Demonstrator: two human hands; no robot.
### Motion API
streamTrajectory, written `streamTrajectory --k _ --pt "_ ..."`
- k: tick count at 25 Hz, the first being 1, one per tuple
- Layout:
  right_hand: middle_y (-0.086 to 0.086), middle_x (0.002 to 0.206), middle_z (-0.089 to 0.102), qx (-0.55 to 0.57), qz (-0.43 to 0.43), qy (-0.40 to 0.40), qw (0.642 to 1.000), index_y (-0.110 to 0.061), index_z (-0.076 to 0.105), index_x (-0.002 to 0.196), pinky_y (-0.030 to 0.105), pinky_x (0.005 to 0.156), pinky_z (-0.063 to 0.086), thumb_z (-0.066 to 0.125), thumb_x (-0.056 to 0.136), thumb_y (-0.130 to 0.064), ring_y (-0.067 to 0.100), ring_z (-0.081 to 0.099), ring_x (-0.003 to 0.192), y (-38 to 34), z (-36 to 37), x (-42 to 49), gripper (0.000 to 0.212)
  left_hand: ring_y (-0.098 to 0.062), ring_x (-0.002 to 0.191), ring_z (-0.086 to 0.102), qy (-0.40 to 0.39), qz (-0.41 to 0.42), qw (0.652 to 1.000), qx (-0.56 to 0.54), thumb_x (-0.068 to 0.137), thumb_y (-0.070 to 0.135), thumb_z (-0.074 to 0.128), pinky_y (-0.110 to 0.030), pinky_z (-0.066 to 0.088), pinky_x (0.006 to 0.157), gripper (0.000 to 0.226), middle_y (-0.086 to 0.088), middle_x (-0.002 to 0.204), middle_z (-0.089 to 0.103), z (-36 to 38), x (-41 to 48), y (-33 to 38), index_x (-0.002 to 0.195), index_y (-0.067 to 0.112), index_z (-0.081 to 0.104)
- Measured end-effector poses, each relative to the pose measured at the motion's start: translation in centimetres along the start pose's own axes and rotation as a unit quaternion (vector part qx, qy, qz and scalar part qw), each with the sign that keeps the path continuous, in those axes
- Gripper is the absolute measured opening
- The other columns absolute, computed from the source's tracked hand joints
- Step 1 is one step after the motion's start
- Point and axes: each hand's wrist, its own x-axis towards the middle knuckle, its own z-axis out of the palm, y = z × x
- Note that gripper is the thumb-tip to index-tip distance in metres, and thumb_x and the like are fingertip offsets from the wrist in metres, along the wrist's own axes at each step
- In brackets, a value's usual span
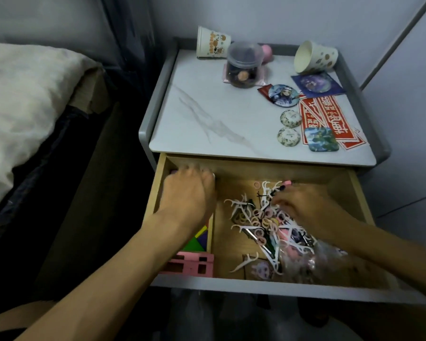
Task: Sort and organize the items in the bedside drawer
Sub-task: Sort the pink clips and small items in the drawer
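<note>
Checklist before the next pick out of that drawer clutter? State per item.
1. Drawer open, contents reachable: ok.
2. Right hand at the floss picks and hair ties: ok.
3. Left hand grip at the back-left corner: cannot tell, blurred.
4. Picks and ties separated: not ok, tangled together.
5. Bare tabletop space for sorted items: ok.
6. Paper cups upright to take items: not ok, both lie on their sides.

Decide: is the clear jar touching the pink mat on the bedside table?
Touching. The head view shows the jar standing on the pink mat, whose edges stick out around its base.
</note>
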Motion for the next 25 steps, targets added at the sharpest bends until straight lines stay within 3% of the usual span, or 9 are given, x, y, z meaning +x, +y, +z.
streamTrajectory --k 3,5,7,12,16,19,22,25 --pt "0.006 0.120 0.064 -0.156 0.000 0.003 0.988 -0.021 0.065 0.124 0.035 0.082 0.054 0.070 0.082 -0.017 0.027 0.064 0.104 4.0 -0.4 -0.2 0.042 -0.029 0.101 0.063 -0.075 0.092 0.977 -0.178 0.091 0.028 0.059 -0.038 0.052 0.077 0.026 -0.006 0.112 0.065 2.2 0.7 3.1 0.116 0.023 0.061" --pt "0.009 0.113 0.069 -0.222 -0.047 -0.013 0.974 -0.014 0.072 0.112 0.036 0.075 0.058 0.084 0.058 -0.007 0.029 0.068 0.098 4.8 0.5 0.4 0.056 -0.026 0.098 0.065 -0.093 0.178 0.963 -0.181 0.091 0.019 0.060 -0.039 0.054 0.077 0.029 -0.004 0.112 0.067 3.5 0.8 5.3 0.119 0.028 0.059" --pt "0.005 0.102 0.073 -0.262 -0.078 0.000 0.962 -0.013 0.074 0.101 0.033 0.073 0.057 0.085 0.050 -0.005 0.026 0.069 0.092 4.9 1.6 1.4 0.053 -0.022 0.096 0.067 -0.094 0.239 0.951 -0.174 0.092 0.013 0.058 -0.039 0.056 0.076 0.032 -0.002 0.111 0.069 4.7 0.9 6.6 0.119 0.031 0.058" --pt "0.005 0.087 0.072 -0.294 -0.067 0.042 0.953 -0.012 0.069 0.098 0.036 0.074 0.051 0.063 0.069 -0.008 0.026 0.067 0.084 6.0 2.4 2.3 0.030 -0.024 0.091 0.066 -0.087 0.318 0.937 -0.119 0.095 0.013 0.051 -0.040 0.057 0.071 0.036 -0.001 0.111 0.063 6.8 1.8 7.8 0.124 0.033 0.046" --pt "0.007 0.073 0.070 -0.316 -0.051 0.033 0.947 -0.010 0.068 0.087 0.036 0.071 0.050 0.076 0.056 -0.005 0.028 0.067 0.072 7.0 1.6 1.2 0.032 -0.023 0.103 0.061 -0.070 0.337 0.931 -0.119 0.095 0.013 0.054 -0.033 0.050 0.077 0.042 -0.001 0.131 0.049 7.1 2.2 9.4 0.134 0.025 0.046" --pt "0.010 0.069 0.068 -0.285 -0.011 0.059 0.957 -0.009 0.066 0.083 0.037 0.067 0.051 0.068 0.061 -0.004 0.030 0.066 0.067 6.5 -0.1 -0.1 0.022 -0.022 0.100 0.062 -0.074 0.318 0.936 -0.135 0.097 0.022 0.055 -0.030 0.046 0.071 0.038 -0.001 0.130 0.050 7.7 2.7 9.8 0.133 0.026 0.046" --pt "0.009 0.085 0.067 -0.214 0.067 0.036 0.974 -0.012 0.065 0.099 0.035 0.066 0.049 0.070 0.072 -0.010 0.031 0.066 0.073 4.7 -1.7 -1.7 0.028 -0.024 0.103 0.061 -0.107 0.291 0.936 -0.166 0.095 0.029 0.057 -0.031 0.048 0.077 0.041 0.000 0.131 0.052 8.0 3.1 9.6 0.135 0.027 0.048" --pt "0.005 0.109 0.056 -0.096 0.100 0.002 0.990 -0.018 0.056 0.119 0.035 0.073 0.050 0.057 0.090 -0.016 0.029 0.064 0.092 3.5 -1.9 -2.9 0.029 -0.022 0.104 0.061 -0.147 0.287 0.922 -0.214 0.096 0.026 0.053 -0.027 0.047 0.081 0.037 0.000 0.130 0.054 8.0 3.5 9.6 0.133 0.024 0.056"
